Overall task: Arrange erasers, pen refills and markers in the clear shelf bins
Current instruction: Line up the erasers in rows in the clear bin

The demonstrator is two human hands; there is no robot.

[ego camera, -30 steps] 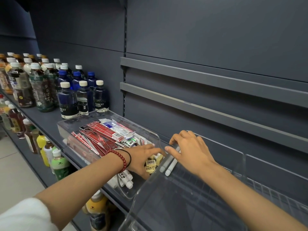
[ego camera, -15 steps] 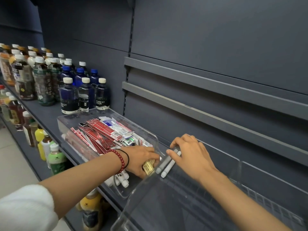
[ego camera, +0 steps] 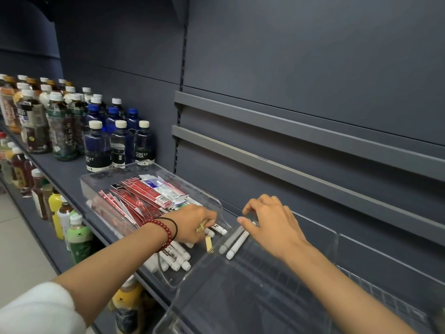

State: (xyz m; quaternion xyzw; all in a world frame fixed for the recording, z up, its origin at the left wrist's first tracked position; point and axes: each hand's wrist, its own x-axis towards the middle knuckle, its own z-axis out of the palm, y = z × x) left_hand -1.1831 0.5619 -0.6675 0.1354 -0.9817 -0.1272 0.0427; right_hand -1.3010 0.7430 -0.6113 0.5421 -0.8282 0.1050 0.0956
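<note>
Left hand [ego camera: 192, 222] is down in the left bin [ego camera: 83, 186], fingers curled, pinching a small yellow packet [ego camera: 201, 228]. White markers [ego camera: 175, 257] are heaped under the wrist, with red refill packs [ego camera: 144, 198] fanned behind.

Right hand [ego camera: 269, 220] is in the right bin [ego camera: 334, 247], fingers bent over and gripping the far ends of two pale markers [ego camera: 234, 242]. These lie side by side along the left wall, toward the back.

Risks:
- Round barrels on slick plastic: once released they may roll apart and lose their line.
- The left wrist, as it lifts, could drag the heaped markers over the low front lip.
</note>
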